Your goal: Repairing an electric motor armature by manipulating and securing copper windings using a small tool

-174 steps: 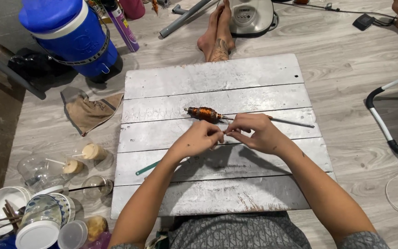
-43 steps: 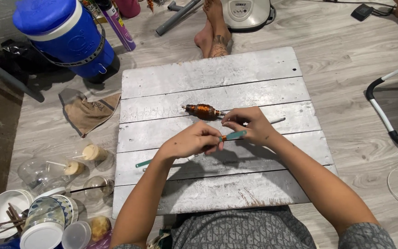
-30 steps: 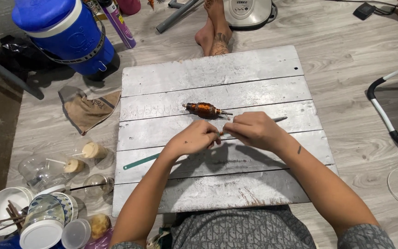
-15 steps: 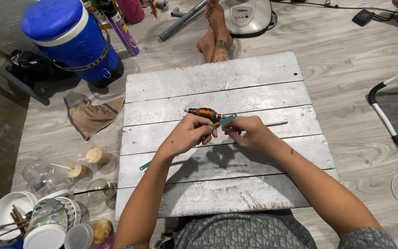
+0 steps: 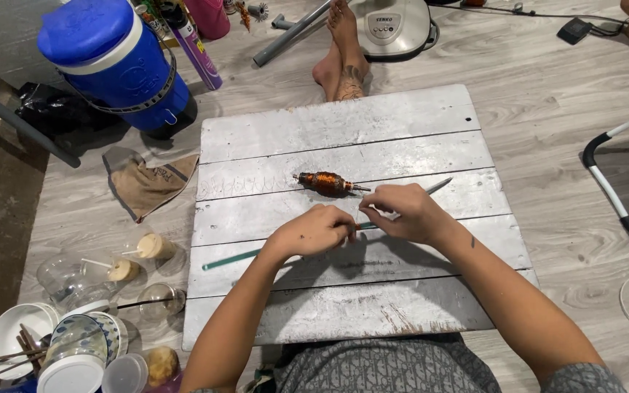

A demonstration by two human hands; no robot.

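On a white plank board (image 5: 343,120) lies a copper-wound motor armature (image 5: 325,183). Just in front of it, my left hand (image 5: 314,231) and my right hand (image 5: 405,212) meet, both pinching a long thin green strip (image 5: 231,259). The strip runs under both hands. Its green end sticks out to the lower left and its pale tip (image 5: 440,185) points to the upper right. A short bit of it shows between my fingers. Neither hand touches the armature.
A blue water cooler (image 5: 111,62) and a spray can (image 5: 194,47) stand at the back left. A brown cloth (image 5: 147,182), plastic cups (image 5: 140,247) and bowls (image 5: 30,335) lie left of the board. Another person's bare feet (image 5: 340,58) and a white appliance (image 5: 394,25) are behind it. A tube frame (image 5: 613,189) stands on the right.
Half a second ago my hands held the strip's end up against the armature. They have come back toward me, and the strip lies low across the board.
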